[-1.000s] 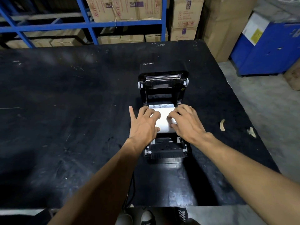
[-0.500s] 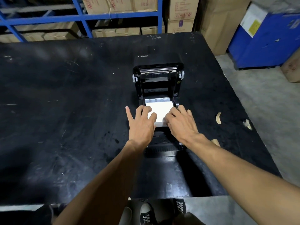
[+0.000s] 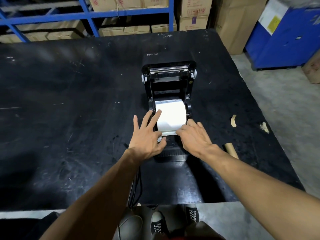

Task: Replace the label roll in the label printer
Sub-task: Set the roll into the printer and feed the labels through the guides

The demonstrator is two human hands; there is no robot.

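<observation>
Label printer: black, lid swung up and back, standing mid-desk.
Label roll: plain white, seated in the printer's open bay, loose end drawn toward the front edge.
Left hand: at the printer's left side, fingers spread wide, tips on the roll (no grasp).
Right hand: at the printer's right front, fingers loosely splayed, tips pressing the paper's near edge.
Cardboard core: right of the printer, on the desk.

dim overall | glare on table | wide-angle edge warp | corners soft

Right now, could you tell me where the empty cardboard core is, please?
In the head view, the cardboard core lies on the black table, right of the printer, beside the right forearm.
</observation>
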